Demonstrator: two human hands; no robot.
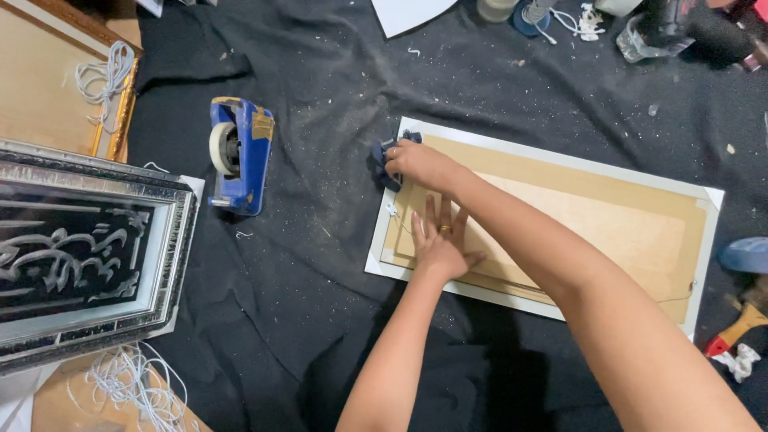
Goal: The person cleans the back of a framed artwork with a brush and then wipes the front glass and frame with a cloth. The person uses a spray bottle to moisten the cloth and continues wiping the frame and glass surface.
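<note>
A white picture frame (pixel 560 164) lies face down on a black cloth, its tan backing board (pixel 608 224) facing up. My left hand (pixel 440 240) lies flat on the board near its left end, fingers spread, a ring on one finger. My right hand (pixel 416 162) reaches across to the frame's left edge and grips a small dark blue tool (pixel 384 164) against it. A small white tag on a thin string (pixel 391 210) hangs at the frame's left edge.
A blue tape dispenser (pixel 238 156) lies left of the frame. A silver ornate frame (pixel 88 248) and a gold frame (pixel 56 80) with white cord sit at the left. More cord (pixel 132 384), a red-handled tool (pixel 732 332), a blue object (pixel 744 256) and clutter surround the cloth.
</note>
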